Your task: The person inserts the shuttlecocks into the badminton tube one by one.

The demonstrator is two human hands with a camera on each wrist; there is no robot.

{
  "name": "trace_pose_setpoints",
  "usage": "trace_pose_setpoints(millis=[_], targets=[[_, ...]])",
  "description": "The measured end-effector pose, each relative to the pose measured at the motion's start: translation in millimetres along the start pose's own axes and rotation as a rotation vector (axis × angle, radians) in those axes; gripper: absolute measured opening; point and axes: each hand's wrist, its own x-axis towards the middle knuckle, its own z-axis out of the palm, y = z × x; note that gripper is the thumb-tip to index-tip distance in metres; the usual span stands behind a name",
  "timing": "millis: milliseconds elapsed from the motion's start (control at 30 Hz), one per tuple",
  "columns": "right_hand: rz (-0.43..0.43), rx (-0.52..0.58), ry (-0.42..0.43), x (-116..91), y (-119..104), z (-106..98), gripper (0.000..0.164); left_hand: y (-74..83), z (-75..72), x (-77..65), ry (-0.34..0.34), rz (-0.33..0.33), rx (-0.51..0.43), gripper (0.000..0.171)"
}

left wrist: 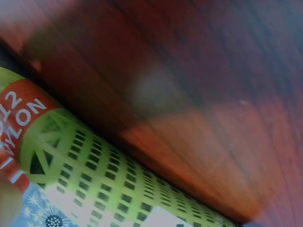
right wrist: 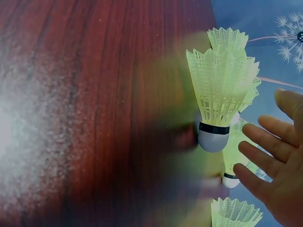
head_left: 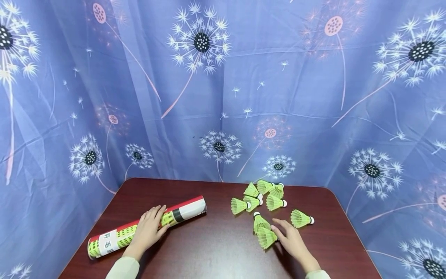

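Observation:
A long shuttlecock tube (head_left: 189,209) with a red strip, white bands and a yellow-green net pattern lies aslant at the left of the table. My left hand (head_left: 148,230) holds it across the middle, fingers over the far side and thumb along the near side. Close up in the left wrist view, the tube (left wrist: 109,175) shows printed lettering. On the right, two yellow-green shuttlecocks overlap, the nearer shuttlecock (head_left: 266,237) beside my right thumb. My right hand (head_left: 292,240) hovers there with fingers apart; the right wrist view shows its fingers (right wrist: 270,142) spread, with nothing between them.
Several more shuttlecocks (head_left: 258,195) lie in a loose cluster toward the table's back edge. One single shuttlecock (head_left: 300,219) rests beyond my right hand. A dark red-brown wooden table (head_left: 209,248) bears everything, and a blue dandelion-print curtain (head_left: 195,97) hangs around it.

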Motion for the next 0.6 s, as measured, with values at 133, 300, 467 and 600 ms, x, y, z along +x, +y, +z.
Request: trace_pose_setpoints(millis=[133, 300, 467, 600], targets=[[-0.006, -0.016, 0.012, 1, 3, 2, 0.028, -3.1, -0.6, -2.5, 0.004, 0.005, 0.003, 0.07], [-0.041, -0.03, 0.032, 2, 7, 6, 0.027, -6.5, 0.0, -4.6, -0.006, 0.003, -0.001, 0.071], [-0.026, -0.004, 0.017, 3, 8, 8, 0.027, -10.0, 1.3, -7.7, -0.006, 0.012, 0.002, 0.072], [-0.008, -0.004, 0.004, 5, 7, 8, 0.026, -13.5, 2.3, -9.0, 0.006, 0.038, 0.033, 0.075]])
